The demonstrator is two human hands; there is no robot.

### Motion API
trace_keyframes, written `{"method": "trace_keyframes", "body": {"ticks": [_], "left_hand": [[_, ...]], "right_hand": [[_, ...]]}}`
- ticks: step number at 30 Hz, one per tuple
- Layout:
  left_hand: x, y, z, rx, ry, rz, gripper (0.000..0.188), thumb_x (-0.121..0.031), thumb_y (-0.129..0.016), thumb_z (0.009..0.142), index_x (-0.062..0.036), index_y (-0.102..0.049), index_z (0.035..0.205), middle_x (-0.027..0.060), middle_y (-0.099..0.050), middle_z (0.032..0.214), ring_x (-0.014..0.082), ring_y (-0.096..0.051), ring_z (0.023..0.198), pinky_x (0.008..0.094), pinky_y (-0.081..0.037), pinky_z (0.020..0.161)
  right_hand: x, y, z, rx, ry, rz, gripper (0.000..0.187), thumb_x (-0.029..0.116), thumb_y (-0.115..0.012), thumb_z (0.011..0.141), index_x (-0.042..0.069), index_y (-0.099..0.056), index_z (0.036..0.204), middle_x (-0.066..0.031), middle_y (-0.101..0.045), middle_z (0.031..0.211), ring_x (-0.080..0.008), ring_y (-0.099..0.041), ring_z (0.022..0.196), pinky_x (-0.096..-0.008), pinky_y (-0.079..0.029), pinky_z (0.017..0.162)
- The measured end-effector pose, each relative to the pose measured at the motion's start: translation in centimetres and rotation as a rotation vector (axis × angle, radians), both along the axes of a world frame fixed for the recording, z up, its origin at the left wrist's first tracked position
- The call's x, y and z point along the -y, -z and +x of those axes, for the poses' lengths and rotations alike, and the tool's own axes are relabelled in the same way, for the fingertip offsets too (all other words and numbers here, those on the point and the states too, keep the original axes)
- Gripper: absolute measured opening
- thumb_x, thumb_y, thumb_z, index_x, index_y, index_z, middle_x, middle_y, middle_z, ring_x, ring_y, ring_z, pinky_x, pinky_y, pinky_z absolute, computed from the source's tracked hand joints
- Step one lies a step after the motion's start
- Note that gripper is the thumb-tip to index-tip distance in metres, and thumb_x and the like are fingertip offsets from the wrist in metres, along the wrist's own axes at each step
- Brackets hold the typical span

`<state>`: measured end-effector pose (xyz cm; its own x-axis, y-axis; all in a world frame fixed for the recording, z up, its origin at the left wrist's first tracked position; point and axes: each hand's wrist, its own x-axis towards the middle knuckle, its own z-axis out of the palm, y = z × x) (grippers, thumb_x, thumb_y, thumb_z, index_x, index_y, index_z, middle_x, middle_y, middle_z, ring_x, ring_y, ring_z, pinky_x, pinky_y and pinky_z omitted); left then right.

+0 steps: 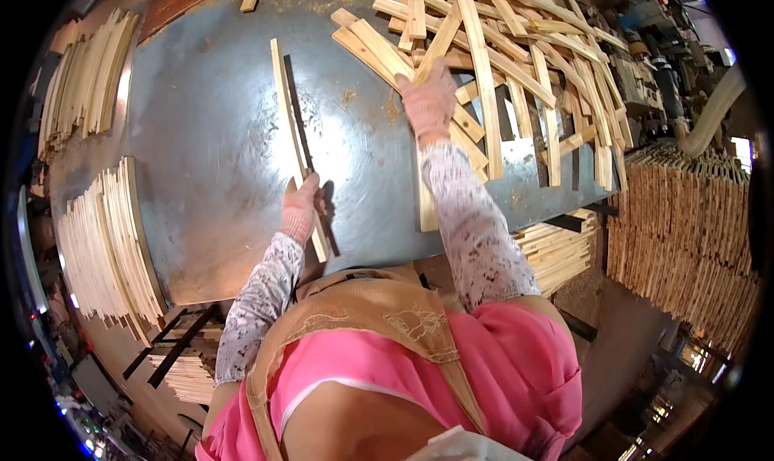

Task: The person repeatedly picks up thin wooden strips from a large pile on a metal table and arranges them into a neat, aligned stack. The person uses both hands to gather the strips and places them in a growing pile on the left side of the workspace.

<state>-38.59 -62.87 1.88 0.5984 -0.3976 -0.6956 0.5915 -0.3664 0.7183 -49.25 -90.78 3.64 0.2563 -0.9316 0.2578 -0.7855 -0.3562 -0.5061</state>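
My left hand (300, 209), in a pinkish glove, is closed around the near part of a long, thin wooden strip (286, 110). The strip points away from me, slightly raised over the metal tabletop (210, 138), with a dark shadow along its right side. Farther off to the right, my right hand (430, 100), gloved alike, has its fingers closed on a wooden strip (442, 41) at the left side of a jumbled pile of wooden strips (492, 74). Part of that hand's grip is hidden by the glove itself.
Neat stacks of pale strips stand at the left, one far (89, 78) and one near (105, 251). A tall stack of wooden pieces (685, 235) rises on the right, near a ribbed hose (717, 110). More strips (556, 251) lie below the table's right edge.
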Motion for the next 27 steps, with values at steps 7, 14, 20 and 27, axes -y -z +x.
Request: {"method": "trace_keyframes", "body": {"ticks": [7,14,20,27], "left_hand": [[1.5,-2.0,-1.4,0.048,0.051,-0.110,0.049,-0.026,-0.077,0.100,-0.0034,-0.055,0.138,0.0072,-0.066,0.090,0.0133,-0.057,0.059,0.0318,-0.051,0.054],[3.0,0.3,0.5,-0.066,0.450,-0.002,0.112,-0.016,-0.087,0.083,0.0036,-0.018,0.170,0.0225,-0.070,0.122,0.0264,-0.072,0.102,0.0390,-0.062,0.081],[-0.6,-0.2,-1.7,0.098,0.574,0.145,0.081,-0.008,-0.078,0.083,0.0054,-0.040,0.154,0.0151,-0.073,0.103,0.0215,-0.069,0.081,0.0375,-0.058,0.070],[-6.6,-2.8,-0.1,0.077,0.365,-0.073,0.068,-0.017,-0.077,0.090,0.0066,-0.049,0.148,0.0185,-0.072,0.120,0.0265,-0.072,0.107,0.0400,-0.061,0.094]], "right_hand": [[3.8,-4.0,0.8,0.178,0.071,0.600,0.078,0.022,-0.081,0.093,0.001,-0.040,0.156,-0.0274,-0.066,0.131,-0.0394,-0.073,0.109,-0.0479,-0.064,0.091],[-13.3,-4.4,-3.5,-0.458,-1.174,0.842,0.045,0.045,-0.053,0.107,0.013,-0.066,0.136,-0.0239,-0.070,0.118,-0.0323,-0.072,0.103,-0.0450,-0.059,0.092],[4.7,-4.2,1.1,-0.176,-0.509,-0.194,0.058,0.038,-0.070,0.095,0.006,-0.060,0.142,-0.0183,-0.067,0.134,-0.0348,-0.063,0.129,-0.0494,-0.050,0.107],[16.4,-2.6,4.0,-0.564,-0.429,0.146,0.045,0.028,-0.065,0.099,0.010,-0.060,0.140,-0.0250,-0.072,0.122,-0.0423,-0.071,0.115,-0.0497,-0.057,0.100]]}}
